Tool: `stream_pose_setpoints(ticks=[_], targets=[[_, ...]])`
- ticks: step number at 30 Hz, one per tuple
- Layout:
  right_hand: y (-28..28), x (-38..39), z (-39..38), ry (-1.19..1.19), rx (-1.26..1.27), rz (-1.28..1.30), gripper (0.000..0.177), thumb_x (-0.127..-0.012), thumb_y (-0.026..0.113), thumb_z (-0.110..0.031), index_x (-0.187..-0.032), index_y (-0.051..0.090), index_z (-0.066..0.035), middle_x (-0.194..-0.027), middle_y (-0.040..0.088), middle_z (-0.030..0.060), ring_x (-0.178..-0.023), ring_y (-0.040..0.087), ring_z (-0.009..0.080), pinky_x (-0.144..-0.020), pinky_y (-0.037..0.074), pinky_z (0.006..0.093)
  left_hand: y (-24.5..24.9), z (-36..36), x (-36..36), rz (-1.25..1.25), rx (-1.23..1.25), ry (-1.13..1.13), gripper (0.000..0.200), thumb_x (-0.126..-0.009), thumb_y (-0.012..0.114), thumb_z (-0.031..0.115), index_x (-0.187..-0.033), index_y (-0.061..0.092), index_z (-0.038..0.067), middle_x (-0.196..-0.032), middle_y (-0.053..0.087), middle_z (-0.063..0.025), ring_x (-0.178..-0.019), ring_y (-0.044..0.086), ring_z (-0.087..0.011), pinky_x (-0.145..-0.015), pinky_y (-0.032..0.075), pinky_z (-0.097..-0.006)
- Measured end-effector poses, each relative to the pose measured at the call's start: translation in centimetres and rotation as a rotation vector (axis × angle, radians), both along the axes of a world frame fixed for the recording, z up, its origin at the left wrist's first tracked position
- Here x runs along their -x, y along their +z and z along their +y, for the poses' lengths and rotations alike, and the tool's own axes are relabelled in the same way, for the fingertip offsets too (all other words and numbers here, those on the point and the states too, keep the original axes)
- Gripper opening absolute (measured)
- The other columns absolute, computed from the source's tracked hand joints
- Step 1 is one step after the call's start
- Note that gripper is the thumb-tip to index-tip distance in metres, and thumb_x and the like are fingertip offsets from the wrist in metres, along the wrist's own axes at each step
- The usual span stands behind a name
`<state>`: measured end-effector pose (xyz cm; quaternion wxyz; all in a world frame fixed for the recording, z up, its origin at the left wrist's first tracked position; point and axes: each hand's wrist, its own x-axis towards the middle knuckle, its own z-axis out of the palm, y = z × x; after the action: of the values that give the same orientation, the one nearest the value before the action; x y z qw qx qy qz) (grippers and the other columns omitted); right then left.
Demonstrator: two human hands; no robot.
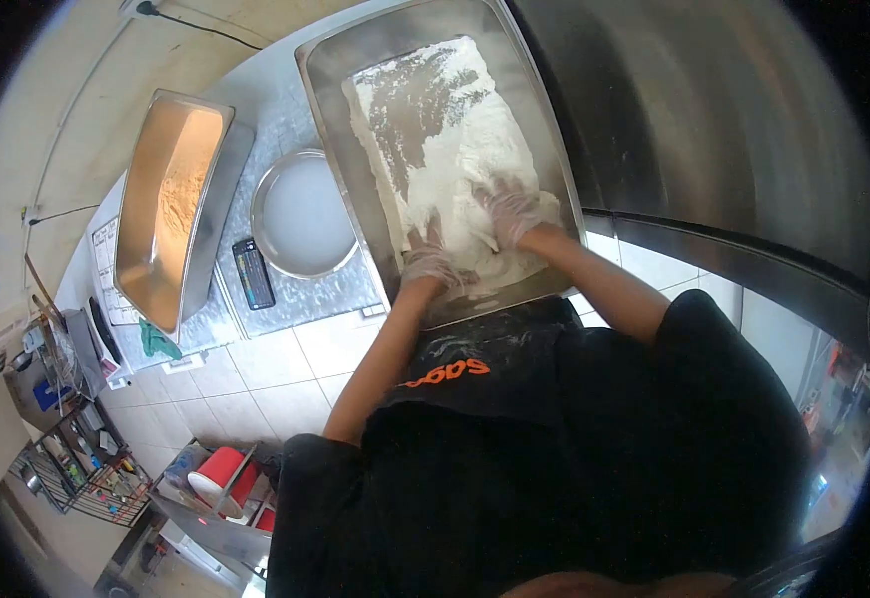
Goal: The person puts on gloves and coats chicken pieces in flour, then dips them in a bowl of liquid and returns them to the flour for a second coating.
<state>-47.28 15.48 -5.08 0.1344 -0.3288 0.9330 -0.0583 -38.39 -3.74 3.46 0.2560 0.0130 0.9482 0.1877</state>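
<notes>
A deep rectangular steel pan (330,85) stands in front of me with white flour (490,140) spread over its bottom. Both my hands wear clear plastic gloves and are down in the flour at the near end. My left hand (431,261) lies near the pan's left side, fingers stretched out and partly covered with flour. Further right and slightly farther in, my right hand (510,213) presses on a thicker heap, its fingers apart. Whether anything lies under the flour is hidden.
Left of the pan are a round steel-rimmed sieve or bowl (259,214), a black box-like device (253,274) and a long steel container (224,159) holding orange-tan powder (181,204). A green cloth (159,341) lies at the table edge. A steel appliance (714,130) borders the right side.
</notes>
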Motion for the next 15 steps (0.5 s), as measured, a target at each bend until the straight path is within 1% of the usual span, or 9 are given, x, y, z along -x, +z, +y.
stream_pose_setpoints(ticks=[1,2,4,5,8,9,12,13,15], targets=[[0.2,0.0,-0.8,-0.085,-0.048,-0.298,0.081,-0.081,0.070,-0.036,-0.148,0.036,-0.006,-0.114,0.061,0.0327,-0.104,0.064,0.0424,-0.091,0.050,0.0452,-0.1,1.2,0.2,-0.083,0.001,0.225,0.070,-0.083,0.072,0.046,-0.140,0.052,0.010,-0.146,0.048,-0.0191,-0.136,0.042,-0.0393,-0.117,0.030,-0.0440],[0.6,0.3,-0.6,-0.088,-0.044,-0.284,0.081,-0.081,0.070,-0.036,-0.148,0.036,-0.006,-0.114,0.061,0.0327,-0.104,0.064,0.0424,-0.091,0.050,0.0452,-0.1,1.8,0.5,-0.165,0.001,0.445,0.073,-0.082,0.073,0.047,-0.141,0.051,0.010,-0.147,0.046,-0.0209,-0.136,0.043,-0.0371,-0.117,0.032,-0.0423],[2.8,1.3,0.1,-0.127,-0.021,-0.672,0.083,-0.079,0.070,-0.034,-0.146,0.037,0.000,-0.115,0.062,0.0321,-0.108,0.063,0.0418,-0.093,0.050,0.0451,2.4,-0.1,2.4,-0.296,-0.067,0.211,0.075,-0.080,0.074,0.048,-0.141,0.051,0.010,-0.149,0.043,-0.0218,-0.136,0.043,-0.0368,-0.115,0.035,-0.0404],[3.8,2.0,0.8,-0.127,-0.025,-0.663,0.083,-0.079,0.070,-0.034,-0.146,0.037,0.000,-0.115,0.062,0.0321,-0.108,0.063,0.0418,-0.093,0.050,0.0451,3.9,-1.2,3.4,-0.435,-0.132,-0.023,0.078,-0.078,0.075,0.049,-0.141,0.051,0.010,-0.151,0.040,-0.0228,-0.137,0.043,-0.0364,-0.114,0.037,-0.0384],[5.7,2.8,2.6,-0.103,-0.004,-0.622,0.072,-0.078,0.069,-0.032,-0.136,0.047,0.005,-0.116,0.063,0.0303,-0.111,0.062,0.0396,-0.096,0.048,0.0451,1.4,-3.2,3.4,-0.574,-0.054,-0.262,0.077,-0.078,0.073,0.050,-0.141,0.051,0.010,-0.155,0.033,-0.0226,-0.139,0.039,-0.0355,-0.114,0.036,-0.0327],[6.7,1.6,2.4,-0.088,-0.034,-0.496,0.070,-0.078,0.068,-0.033,-0.134,0.049,0.006,-0.116,0.064,0.0299,-0.111,0.062,0.0393,-0.096,0.048,0.0449,-2.3,-3.9,0.9,-0.283,-0.042,-0.257,0.072,-0.084,0.064,0.054,-0.139,0.052,0.010,-0.151,0.040,-0.0205,-0.136,0.043,-0.0341,-0.111,0.038,-0.0374],[8.4,-3.1,1.0,-0.186,-0.098,-0.169,0.065,-0.079,0.068,-0.033,-0.127,0.052,0.007,-0.116,0.064,0.0289,-0.111,0.062,0.0383,-0.097,0.048,0.0446,-0.7,-0.3,-2.0,0.039,0.180,-0.319,0.075,-0.082,0.065,0.057,-0.138,0.054,0.010,-0.151,0.040,-0.0220,-0.135,0.043,-0.0368,-0.112,0.036,-0.0423],[8.0,-4.0,0.6,-0.232,-0.107,-0.162,0.063,-0.079,0.067,-0.034,-0.125,0.054,0.007,-0.116,0.064,0.0285,-0.112,0.063,0.0380,-0.097,0.047,0.0445,-2.1,0.7,-1.7,0.046,0.180,-0.315,0.075,-0.082,0.065,0.057,-0.138,0.054,0.010,-0.151,0.040,-0.0220,-0.135,0.043,-0.0368,-0.112,0.036,-0.0423],[6.5,-4.2,0.8,-0.291,-0.087,-0.316,0.060,-0.079,0.067,-0.034,-0.121,0.056,0.008,-0.116,0.065,0.0278,-0.112,0.063,0.0374,-0.097,0.047,0.0442,-6.0,1.9,-0.8,-0.381,0.183,-0.004,0.080,-0.084,0.059,0.058,-0.145,0.047,0.008,-0.156,0.031,-0.0236,-0.139,0.037,-0.0420,-0.116,0.029,-0.0447]])
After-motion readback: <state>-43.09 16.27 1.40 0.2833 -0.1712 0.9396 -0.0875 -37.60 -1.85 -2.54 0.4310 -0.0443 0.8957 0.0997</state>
